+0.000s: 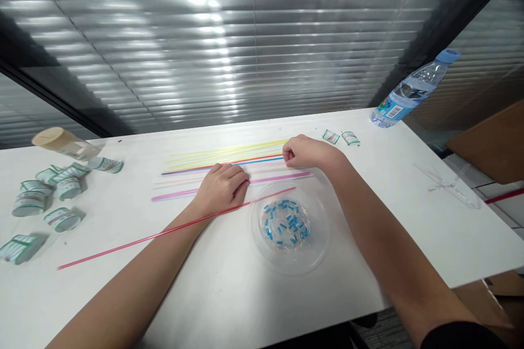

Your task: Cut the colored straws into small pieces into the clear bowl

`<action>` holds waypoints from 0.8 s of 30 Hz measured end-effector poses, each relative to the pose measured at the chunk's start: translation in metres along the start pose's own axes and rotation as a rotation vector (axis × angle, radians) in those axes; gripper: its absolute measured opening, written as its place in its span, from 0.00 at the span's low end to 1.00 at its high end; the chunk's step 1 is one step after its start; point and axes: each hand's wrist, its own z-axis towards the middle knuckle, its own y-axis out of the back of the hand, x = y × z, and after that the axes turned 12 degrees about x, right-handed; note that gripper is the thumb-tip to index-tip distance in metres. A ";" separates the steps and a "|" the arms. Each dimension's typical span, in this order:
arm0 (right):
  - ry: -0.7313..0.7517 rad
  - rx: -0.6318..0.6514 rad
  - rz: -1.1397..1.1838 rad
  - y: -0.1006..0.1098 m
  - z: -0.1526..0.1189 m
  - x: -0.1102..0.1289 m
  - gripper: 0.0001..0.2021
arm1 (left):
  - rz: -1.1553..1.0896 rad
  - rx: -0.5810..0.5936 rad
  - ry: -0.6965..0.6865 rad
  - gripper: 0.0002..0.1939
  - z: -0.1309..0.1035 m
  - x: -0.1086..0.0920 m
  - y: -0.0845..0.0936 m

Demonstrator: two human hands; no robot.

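Observation:
Several thin plastic straws (229,148), yellow, red, blue and pale, lie roughly side by side on the white table. My left hand (223,188) rests palm down over the row, its fingers curled. A long red straw (135,241) passes over my left wrist and along the thumb side, where the fingers close by it; its tip reaches over the bowl. My right hand (301,151) is closed at the right ends of the yellow, red and blue straws, hiding those ends. A clear round bowl (256,253) between my forearms holds small blue and clear cut pieces (289,223).
Several green-and-white wrapped packets (69,188) and a lidded clear jar (67,143) stand at left. Two small packets (331,136) lie at the back. A water bottle (413,90) stands at the back right corner, with crumpled clear plastic (450,188) near the right edge. Blinds (254,38) rise behind.

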 end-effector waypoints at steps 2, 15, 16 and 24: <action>-0.005 -0.012 -0.005 0.000 -0.001 0.001 0.09 | -0.010 0.024 0.016 0.10 0.000 0.000 0.001; 0.064 0.000 -0.024 -0.002 0.004 -0.004 0.08 | 0.050 0.033 -0.036 0.09 0.000 0.001 0.001; 0.072 -0.001 -0.023 -0.002 0.004 -0.004 0.08 | 0.052 0.036 -0.039 0.09 0.000 0.001 0.001; 0.117 -0.084 0.081 -0.002 0.008 -0.013 0.08 | -0.050 0.136 0.019 0.09 0.000 0.000 0.003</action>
